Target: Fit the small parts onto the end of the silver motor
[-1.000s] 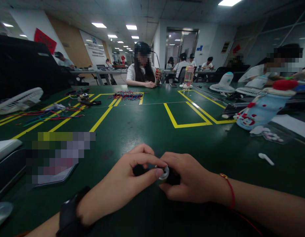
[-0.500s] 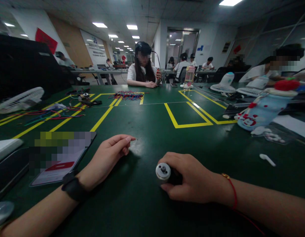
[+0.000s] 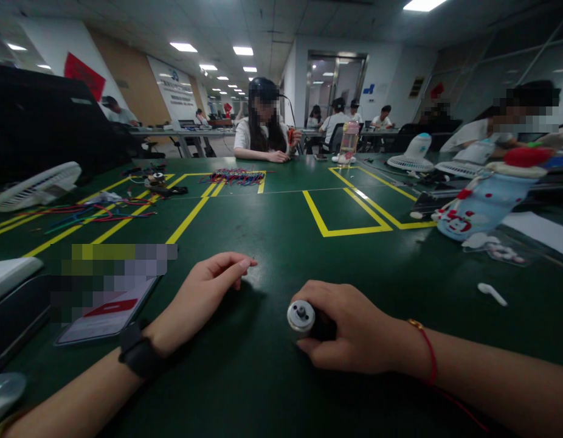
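Note:
My right hand (image 3: 349, 328) is wrapped round a small cylindrical electric motor (image 3: 301, 316). The motor's silver end face, with a short shaft and small holes, points toward me, and the palm and fingers cover the rest of its body. To the left, my left hand (image 3: 217, 280) hovers low above the green table (image 3: 272, 389), thumb and fingertips brought together in a pinch. Whatever may be between those fingertips is too small to make out. The two hands are apart.
Left of my left wrist lies a phone-like flat device (image 3: 110, 310). Loose wires (image 3: 103, 210) and a bundle of coloured wires (image 3: 233, 176) are farther back. At right are an earbud (image 3: 492, 294), a blue bottle (image 3: 486, 201) and small fans (image 3: 411, 155). A person (image 3: 265, 131) sits opposite.
My left hand has shifted slightly to the right, and its thumb and fingertips have drawn closer together. My right hand and the motor have stayed put.

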`<act>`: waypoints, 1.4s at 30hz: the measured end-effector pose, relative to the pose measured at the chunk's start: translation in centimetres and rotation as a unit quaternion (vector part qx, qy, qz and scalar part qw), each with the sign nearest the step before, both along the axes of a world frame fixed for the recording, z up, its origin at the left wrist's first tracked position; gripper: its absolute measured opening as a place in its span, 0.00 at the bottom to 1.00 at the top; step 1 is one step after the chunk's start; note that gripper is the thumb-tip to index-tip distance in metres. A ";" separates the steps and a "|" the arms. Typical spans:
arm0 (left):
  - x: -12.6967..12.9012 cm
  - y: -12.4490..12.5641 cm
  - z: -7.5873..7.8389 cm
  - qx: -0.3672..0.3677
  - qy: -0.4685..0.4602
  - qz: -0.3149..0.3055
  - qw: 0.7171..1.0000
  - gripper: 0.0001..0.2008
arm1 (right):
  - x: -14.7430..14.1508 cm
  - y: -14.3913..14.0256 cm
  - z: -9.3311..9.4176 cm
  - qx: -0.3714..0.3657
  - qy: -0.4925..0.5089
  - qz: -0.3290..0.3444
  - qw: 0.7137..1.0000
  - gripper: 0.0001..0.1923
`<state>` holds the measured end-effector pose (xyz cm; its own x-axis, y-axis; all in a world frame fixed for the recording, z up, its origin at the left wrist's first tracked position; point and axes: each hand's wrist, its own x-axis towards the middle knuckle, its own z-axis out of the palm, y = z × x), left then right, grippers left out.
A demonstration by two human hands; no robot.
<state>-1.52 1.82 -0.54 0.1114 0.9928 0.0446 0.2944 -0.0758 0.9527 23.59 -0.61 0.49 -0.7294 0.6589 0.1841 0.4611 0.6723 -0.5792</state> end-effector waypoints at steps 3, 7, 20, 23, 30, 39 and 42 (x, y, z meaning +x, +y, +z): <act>1.2 -1.2 1.0 0.083 0.093 -0.087 0.988 0.09 | -0.1 0.0 -0.1 0.004 0.004 -0.005 1.000 0.15; 3.2 -2.9 2.3 0.137 0.116 -0.164 0.970 0.09 | -0.2 0.1 -0.3 0.016 0.001 -0.005 1.000 0.13; 0.7 -1.6 2.0 0.092 0.132 -0.230 0.960 0.05 | 0.0 0.1 -0.2 0.009 0.006 -0.003 1.000 0.16; 0.2 -1.1 1.6 0.094 0.181 -0.278 0.939 0.04 | 0.0 0.1 -0.2 0.006 0.006 -0.004 1.000 0.16; 0.5 -1.1 1.4 0.112 0.248 -0.300 0.914 0.04 | 0.1 0.1 -0.2 0.001 -0.002 -0.004 1.000 0.16; -0.6 0.2 0.1 -0.038 -0.098 0.002 0.994 0.07 | 0.2 0.0 0.0 -0.002 0.003 -0.001 1.000 0.16; -1.0 0.8 -0.5 -0.063 -0.237 0.044 0.969 0.07 | 0.2 0.0 0.0 -0.007 0.002 -0.003 1.000 0.16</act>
